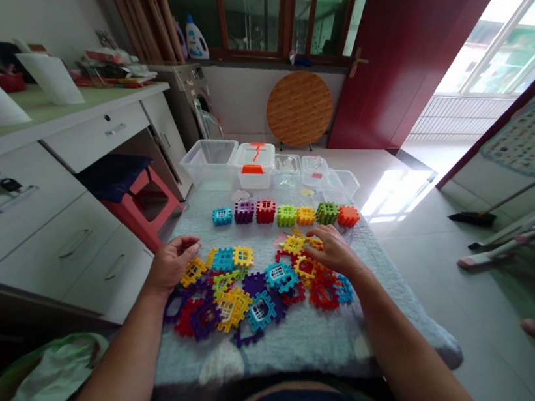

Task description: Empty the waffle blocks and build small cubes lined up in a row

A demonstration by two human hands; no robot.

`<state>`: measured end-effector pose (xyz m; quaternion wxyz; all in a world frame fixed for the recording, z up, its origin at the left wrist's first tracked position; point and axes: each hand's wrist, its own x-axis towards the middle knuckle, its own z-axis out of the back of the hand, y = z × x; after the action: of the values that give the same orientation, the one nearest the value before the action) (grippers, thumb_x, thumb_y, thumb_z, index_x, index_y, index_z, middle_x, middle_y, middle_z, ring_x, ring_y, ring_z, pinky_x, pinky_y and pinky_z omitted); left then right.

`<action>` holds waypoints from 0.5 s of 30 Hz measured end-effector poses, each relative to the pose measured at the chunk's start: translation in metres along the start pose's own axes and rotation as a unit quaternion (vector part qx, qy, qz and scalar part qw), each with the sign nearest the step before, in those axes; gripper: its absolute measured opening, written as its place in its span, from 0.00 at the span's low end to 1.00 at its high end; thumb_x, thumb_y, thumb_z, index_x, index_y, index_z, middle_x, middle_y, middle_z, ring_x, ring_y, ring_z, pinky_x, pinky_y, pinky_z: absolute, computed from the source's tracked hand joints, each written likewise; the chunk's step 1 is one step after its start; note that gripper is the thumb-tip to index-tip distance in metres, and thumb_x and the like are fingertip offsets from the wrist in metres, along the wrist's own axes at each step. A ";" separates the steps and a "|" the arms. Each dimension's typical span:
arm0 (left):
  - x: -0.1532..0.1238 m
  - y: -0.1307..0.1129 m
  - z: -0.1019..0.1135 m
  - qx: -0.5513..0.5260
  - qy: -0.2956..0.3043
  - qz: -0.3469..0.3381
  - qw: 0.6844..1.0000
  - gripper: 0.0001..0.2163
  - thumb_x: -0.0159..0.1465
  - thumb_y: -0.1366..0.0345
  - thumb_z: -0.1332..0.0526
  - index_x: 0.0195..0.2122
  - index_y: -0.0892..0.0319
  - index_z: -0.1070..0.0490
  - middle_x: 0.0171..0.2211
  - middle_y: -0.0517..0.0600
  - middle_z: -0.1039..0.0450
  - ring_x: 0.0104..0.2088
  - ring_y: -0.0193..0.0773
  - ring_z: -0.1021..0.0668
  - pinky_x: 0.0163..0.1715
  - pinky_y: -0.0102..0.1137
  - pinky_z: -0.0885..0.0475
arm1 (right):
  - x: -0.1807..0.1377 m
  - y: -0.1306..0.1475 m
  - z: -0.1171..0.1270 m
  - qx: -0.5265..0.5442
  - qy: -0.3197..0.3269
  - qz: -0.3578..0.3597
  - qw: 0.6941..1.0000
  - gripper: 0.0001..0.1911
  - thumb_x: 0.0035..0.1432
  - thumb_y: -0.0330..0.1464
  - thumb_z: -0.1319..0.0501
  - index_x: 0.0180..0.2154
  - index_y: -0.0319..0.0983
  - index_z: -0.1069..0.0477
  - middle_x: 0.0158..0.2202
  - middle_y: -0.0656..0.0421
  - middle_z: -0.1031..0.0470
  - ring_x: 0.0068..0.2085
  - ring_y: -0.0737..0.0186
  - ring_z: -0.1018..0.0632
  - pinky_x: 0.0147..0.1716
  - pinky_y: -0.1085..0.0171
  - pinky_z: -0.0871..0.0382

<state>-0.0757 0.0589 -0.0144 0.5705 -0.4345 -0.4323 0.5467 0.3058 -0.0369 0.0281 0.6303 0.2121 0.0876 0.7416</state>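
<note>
A pile of flat plastic interlocking building pieces with notched edges lies on the near half of the cloth-covered table. My left hand (173, 263) is at the pile's left edge, fingers slightly curled and thumb apart, beside a yellow piece (193, 271); I see nothing held in it. At the pile's right side, my right hand (332, 248) has its fingers closed on a yellow building piece (314, 243), partly hidden by them. Near the middle lie a blue window piece (281, 277) and a larger yellow piece (233, 307). Red pieces (323, 290) lie below my right hand.
Behind the pile runs a row of stacks sorted by colour, from blue (222, 216) to orange (348, 215). Clear plastic bins (210, 159) and a lidded box with orange clasps (255, 164) stand at the table's far end. A pink stool (137, 201) is on the left.
</note>
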 end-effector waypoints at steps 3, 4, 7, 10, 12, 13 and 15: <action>0.000 -0.002 0.000 -0.027 -0.011 0.006 1.000 0.24 0.46 0.50 0.30 0.38 0.60 0.27 0.33 0.50 0.24 0.34 0.40 0.23 0.36 0.32 0.26 | 0.004 0.012 -0.009 -0.010 0.010 0.024 1.000 0.16 0.55 0.37 0.37 0.45 0.39 0.28 0.43 0.54 0.25 0.45 0.54 0.29 0.48 0.57 0.37; 0.000 -0.002 -0.001 -0.030 -0.011 0.007 0.999 0.24 0.45 0.50 0.30 0.38 0.60 0.27 0.32 0.50 0.24 0.34 0.40 0.23 0.36 0.32 0.26 | 0.006 0.015 -0.012 -0.019 0.015 0.025 0.999 0.18 0.54 0.38 0.37 0.46 0.39 0.29 0.43 0.54 0.25 0.45 0.54 0.29 0.48 0.57 0.37; -0.001 -0.002 -0.001 -0.035 -0.009 0.010 0.999 0.24 0.45 0.51 0.29 0.39 0.60 0.26 0.33 0.50 0.24 0.33 0.39 0.23 0.35 0.31 0.27 | 0.010 0.018 -0.021 -0.037 0.022 0.018 0.999 0.21 0.53 0.39 0.36 0.48 0.39 0.29 0.44 0.52 0.26 0.46 0.52 0.30 0.49 0.56 0.38; -0.001 -0.001 0.000 -0.037 -0.011 0.010 0.999 0.25 0.44 0.50 0.29 0.38 0.61 0.26 0.32 0.50 0.24 0.33 0.39 0.23 0.35 0.31 0.27 | 0.011 0.019 -0.026 -0.035 0.004 0.014 0.999 0.21 0.52 0.37 0.37 0.48 0.39 0.29 0.44 0.52 0.26 0.47 0.52 0.29 0.49 0.56 0.37; 0.000 0.000 0.000 -0.037 -0.014 0.009 0.999 0.25 0.44 0.49 0.29 0.38 0.61 0.26 0.32 0.50 0.24 0.33 0.39 0.23 0.35 0.31 0.27 | 0.010 0.018 -0.023 -0.024 -0.017 0.011 1.000 0.22 0.51 0.36 0.37 0.48 0.39 0.29 0.44 0.52 0.26 0.47 0.52 0.29 0.49 0.56 0.37; 0.000 0.001 0.000 -0.037 -0.013 0.009 0.999 0.25 0.44 0.49 0.29 0.38 0.61 0.26 0.32 0.50 0.24 0.33 0.39 0.23 0.35 0.31 0.27 | 0.009 0.018 -0.021 -0.012 -0.027 0.009 1.000 0.22 0.50 0.36 0.37 0.49 0.39 0.29 0.44 0.52 0.25 0.47 0.52 0.29 0.49 0.56 0.37; 0.001 0.002 0.000 -0.034 -0.008 0.008 0.999 0.25 0.45 0.50 0.29 0.39 0.61 0.27 0.33 0.50 0.24 0.33 0.38 0.23 0.35 0.30 0.27 | 0.006 0.016 -0.012 0.014 -0.043 0.001 0.999 0.22 0.51 0.36 0.37 0.49 0.38 0.30 0.44 0.52 0.25 0.45 0.53 0.28 0.49 0.57 0.37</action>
<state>-0.0767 0.0598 -0.0166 0.5480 -0.4527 -0.4514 0.5394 0.2859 -0.0328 0.0244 0.6296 0.2530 0.0701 0.7312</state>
